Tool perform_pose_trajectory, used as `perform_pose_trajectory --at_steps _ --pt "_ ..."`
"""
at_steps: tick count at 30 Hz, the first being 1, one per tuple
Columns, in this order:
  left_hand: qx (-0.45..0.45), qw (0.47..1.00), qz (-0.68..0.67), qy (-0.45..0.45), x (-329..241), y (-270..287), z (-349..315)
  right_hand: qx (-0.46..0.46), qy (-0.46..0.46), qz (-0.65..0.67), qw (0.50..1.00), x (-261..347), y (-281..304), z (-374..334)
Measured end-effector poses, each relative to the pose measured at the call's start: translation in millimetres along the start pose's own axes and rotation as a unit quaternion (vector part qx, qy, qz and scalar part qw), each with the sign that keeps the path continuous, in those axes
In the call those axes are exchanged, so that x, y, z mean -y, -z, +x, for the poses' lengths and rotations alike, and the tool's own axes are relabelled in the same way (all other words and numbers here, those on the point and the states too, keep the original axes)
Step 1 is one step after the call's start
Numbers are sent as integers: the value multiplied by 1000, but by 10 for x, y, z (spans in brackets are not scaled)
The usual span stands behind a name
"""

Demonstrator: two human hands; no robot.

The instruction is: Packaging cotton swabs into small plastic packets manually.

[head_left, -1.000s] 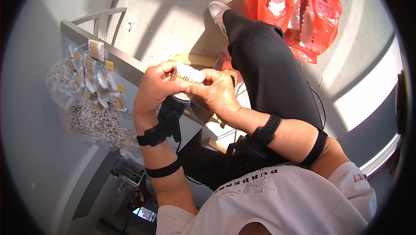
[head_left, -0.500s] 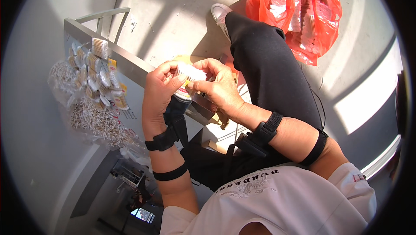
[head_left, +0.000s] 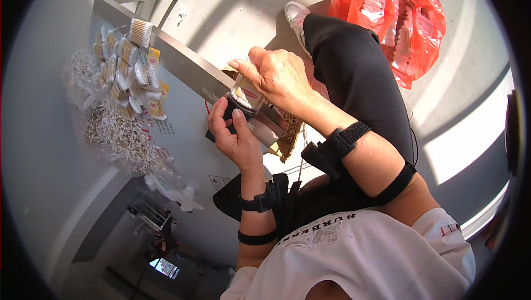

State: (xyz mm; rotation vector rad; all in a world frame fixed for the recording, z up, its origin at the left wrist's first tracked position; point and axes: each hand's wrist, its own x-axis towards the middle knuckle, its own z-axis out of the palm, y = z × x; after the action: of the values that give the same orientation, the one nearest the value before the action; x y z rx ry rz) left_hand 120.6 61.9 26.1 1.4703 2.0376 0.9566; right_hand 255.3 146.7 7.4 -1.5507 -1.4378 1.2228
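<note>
A pack of cotton swabs (head_left: 243,94) with a yellow label stands in the mouth of a dark holder (head_left: 234,108) at the table's edge, white tips showing. My right hand (head_left: 282,76) grips the pack from above and to the right; its thumb points left over the top, and the other fingertips are partly hidden. Just below the holder is my left hand (head_left: 235,139), thumb and fingers apart, fingertips by the holder's near side. Whether they touch it is hard to see.
Filled swab packs (head_left: 130,73) lie heaped on the table (head_left: 182,117) at left, above loose cotton swabs (head_left: 119,137) on clear plastic. A red plastic bag (head_left: 404,29) of packs sits on the floor at far right. A cardboard box (head_left: 290,139) stands below the table edge.
Both hands held the swab pack together; now the left has let go and dropped lower, while the right has the pack down at the dark holder. The whole view has shifted slightly.
</note>
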Motion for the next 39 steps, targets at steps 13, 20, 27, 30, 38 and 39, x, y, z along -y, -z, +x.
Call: perform_pose_trajectory --at_steps 13,20,27,30,38,39 --pt "-14 1000 -19 -13 103 65 54 -88 -84 181 976 -243 199 142" --pt "88 974 -122 -172 -666 170 347 109 -277 476 827 -21 474 56" --pt "193 936 -55 -288 -870 407 344 258 -354 513 738 1 239 -137" --pt "184 923 -29 -336 -832 535 284 325 -367 517 702 -41 121 -226" --pt "113 897 65 -423 -813 846 -31 487 -373 508 605 -1 -60 -366" --pt "104 889 72 -440 -796 867 -65 553 -357 509 556 12 -70 -364"
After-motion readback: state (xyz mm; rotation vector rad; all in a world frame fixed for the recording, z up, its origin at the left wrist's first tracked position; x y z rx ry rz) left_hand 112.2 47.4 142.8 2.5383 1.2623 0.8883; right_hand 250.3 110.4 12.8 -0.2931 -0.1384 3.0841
